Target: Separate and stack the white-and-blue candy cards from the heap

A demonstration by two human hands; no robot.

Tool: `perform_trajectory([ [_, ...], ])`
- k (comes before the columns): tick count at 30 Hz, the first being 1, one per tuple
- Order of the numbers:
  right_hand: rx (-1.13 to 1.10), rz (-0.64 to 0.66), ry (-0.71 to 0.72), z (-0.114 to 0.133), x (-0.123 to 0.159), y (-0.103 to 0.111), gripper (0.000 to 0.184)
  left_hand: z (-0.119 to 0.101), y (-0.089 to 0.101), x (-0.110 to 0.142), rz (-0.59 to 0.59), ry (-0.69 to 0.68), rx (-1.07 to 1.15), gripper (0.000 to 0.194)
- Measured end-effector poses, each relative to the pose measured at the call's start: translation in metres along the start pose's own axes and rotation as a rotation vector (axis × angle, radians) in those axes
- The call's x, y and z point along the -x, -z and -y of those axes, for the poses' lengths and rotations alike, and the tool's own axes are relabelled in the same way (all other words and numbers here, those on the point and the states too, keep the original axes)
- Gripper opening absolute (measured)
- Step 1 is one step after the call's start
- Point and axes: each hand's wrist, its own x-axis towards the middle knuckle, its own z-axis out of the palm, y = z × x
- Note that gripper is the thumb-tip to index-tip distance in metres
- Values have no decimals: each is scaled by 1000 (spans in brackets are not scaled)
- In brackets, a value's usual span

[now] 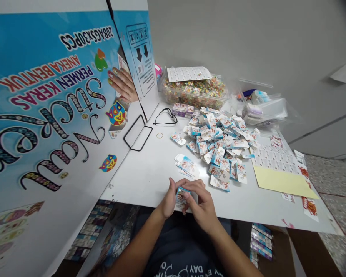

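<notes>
Near the table's front edge, my left hand (169, 199) and my right hand (201, 202) close round one small printed carton (182, 194), blue and white with a hand picture. My right thumb lies across its face while the left fingers hold its side and far edge. Just beyond my hands lies a short stack of flat printed cartons (187, 165). Farther right spreads a heap of similar small cartons (219, 142), several with flaps raised. One lone carton (178, 139) rests left of the heap.
A big printed box (54, 100) walls off the left side. Behind the heap stand a clear tub (196, 94) of colourful small pieces and another clear container (265, 109). Eyeglasses (165, 116), a rubber band (160, 135), sticker sheets (273, 158) and yellow paper (282, 181) lie on the table.
</notes>
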Motion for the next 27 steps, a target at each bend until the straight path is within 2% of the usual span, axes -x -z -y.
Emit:
perform_trajectory([
  [4, 2, -23, -29, -3, 1, 2, 18, 2, 1, -2, 29, -4, -49, 83],
  [10, 96, -58, 6, -1, 0, 2, 17, 4, 1, -2, 8, 7, -76, 83],
  [14, 80, -83, -62, 4, 0, 3, 13, 7, 3, -3, 19, 6, -75, 84],
  [18, 102, -13, -62, 6, -3, 9, 14, 9, 5, -3, 42, 30, -58, 89],
  [21, 244, 30, 97, 2, -1, 13, 15, 7, 6, -3, 79, 53, -52, 93],
  [25, 527, 16, 484, -5, 6, 15, 35, 3, 5, -2, 84, 98, -24, 93],
  [27, 576, 24, 547, -6, 9, 16, 40, 2, 5, -1, 86, 106, -20, 91],
])
